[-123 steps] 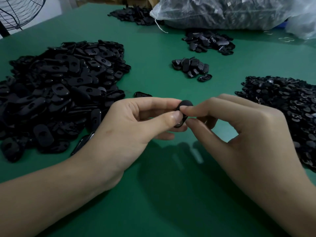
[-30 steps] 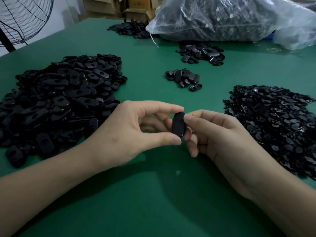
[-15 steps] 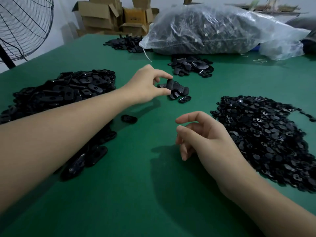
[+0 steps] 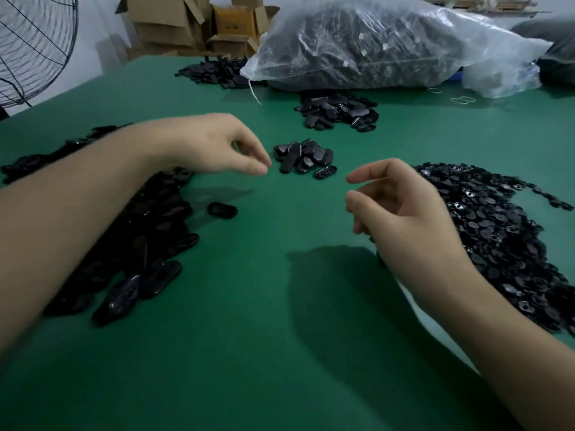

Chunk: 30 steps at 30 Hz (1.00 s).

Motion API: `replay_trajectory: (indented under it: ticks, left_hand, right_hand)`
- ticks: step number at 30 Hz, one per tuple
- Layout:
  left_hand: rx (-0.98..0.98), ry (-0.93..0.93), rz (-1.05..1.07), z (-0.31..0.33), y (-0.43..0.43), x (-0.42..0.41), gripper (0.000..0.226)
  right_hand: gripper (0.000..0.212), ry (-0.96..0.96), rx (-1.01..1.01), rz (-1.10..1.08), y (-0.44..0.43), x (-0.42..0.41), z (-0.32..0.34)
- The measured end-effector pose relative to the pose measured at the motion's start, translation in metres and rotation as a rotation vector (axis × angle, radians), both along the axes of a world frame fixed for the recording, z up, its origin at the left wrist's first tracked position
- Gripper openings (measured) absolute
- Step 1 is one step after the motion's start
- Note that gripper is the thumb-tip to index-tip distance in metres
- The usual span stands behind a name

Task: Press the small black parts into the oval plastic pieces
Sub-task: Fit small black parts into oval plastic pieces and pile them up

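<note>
While both my hands hover over the green counter (image 4: 249, 306), neither one holds anything. My left hand (image 4: 214, 147) reaches forward, palm down. Its fingers (image 4: 260, 169) are loosely curled, with the thumb and forefinger tips drawn close together. The view is blurred there, but I seem to have nothing between them. Those tips hang just beside a small heap (image 4: 303, 158) of black oval pieces near the middle of the counter, not touching it. My right hand (image 4: 404, 213) hangs nearer to me, its fingers (image 4: 357, 177) relaxed and half curled. Its thumb and forefinger are spread, with bare green showing between them.

The oval plastic pieces (image 4: 140, 231) lie in a big loose pile on my left, partly hidden by my left forearm. A single oval piece (image 4: 222, 209) lies by itself just off that pile's right edge. The small black parts (image 4: 497, 231) spread in a wide, flat pile on my right, and my right hand and wrist cover its left edge from view.

Farther back, a second heap (image 4: 337, 113) of black pieces lies in front of a big clear plastic bag (image 4: 373, 45) stuffed with dark parts. Another dark scatter (image 4: 214, 71) lies to the bag's left, and a few rubber bands (image 4: 463, 100) lie near its right end. Cardboard boxes (image 4: 186, 23) stand beyond the counter's far edge, and a wire fan guard (image 4: 31, 48) shows at far left.
</note>
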<state>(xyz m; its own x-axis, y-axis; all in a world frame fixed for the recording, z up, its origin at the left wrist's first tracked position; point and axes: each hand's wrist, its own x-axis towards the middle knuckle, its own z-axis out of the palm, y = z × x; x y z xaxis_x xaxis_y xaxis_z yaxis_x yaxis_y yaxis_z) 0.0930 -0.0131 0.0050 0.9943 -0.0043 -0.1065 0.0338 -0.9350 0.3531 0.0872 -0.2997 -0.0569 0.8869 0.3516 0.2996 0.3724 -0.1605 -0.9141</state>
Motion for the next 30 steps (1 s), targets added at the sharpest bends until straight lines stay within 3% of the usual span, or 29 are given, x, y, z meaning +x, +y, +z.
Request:
replay_trajectory:
  ticks: [3, 7, 12, 16, 18, 20, 22, 24, 27, 30]
  left_hand:
    - [0.133, 0.048, -0.045, 0.004, 0.0, -0.028, 0.02]
    - [0.311, -0.021, -0.023, -0.01, -0.002, -0.047, 0.022]
    - [0.465, -0.128, -0.015, -0.019, -0.006, -0.062, 0.016]
    - [0.542, -0.269, -0.039, -0.025, -0.015, -0.075, 0.019]
    - [0.396, -0.349, -0.038, -0.031, -0.022, -0.08, 0.02]
    - [-0.047, -0.346, 0.032, -0.036, -0.033, -0.085, 0.015]
    - [-0.585, -0.213, 0.129, -0.037, -0.05, -0.09, 0.015]
    - [-0.925, -0.1, 0.2, -0.04, -0.063, -0.095, 0.015]
    - [-1.134, 0.0, 0.19, -0.045, -0.076, -0.102, 0.013]
    - [-1.191, 0.035, 0.153, -0.052, -0.083, -0.108, 0.018]
  right_hand:
    - [0.015, -0.071, -0.04, -0.072, -0.005, 0.009, 0.002]
    - [0.013, -0.213, -0.169, -0.189, -0.012, 0.023, 0.004]
    - [0.016, -0.336, -0.465, -0.332, -0.024, 0.036, 0.007]
    - [0.018, -0.363, -0.772, -0.284, -0.021, 0.043, 0.012]
    - [0.017, -0.41, -0.907, -0.261, -0.016, 0.047, 0.017]
    - [0.017, -0.479, -0.983, -0.27, -0.011, 0.054, 0.022]
    - [0.015, -0.5, -1.049, -0.274, -0.008, 0.065, 0.027]
    - [0.014, -0.481, -1.146, -0.262, -0.004, 0.075, 0.031]
    - [0.016, -0.498, -1.251, -0.253, 0.0, 0.083, 0.033]
    - [0.018, -0.521, -1.261, -0.236, 0.003, 0.087, 0.033]
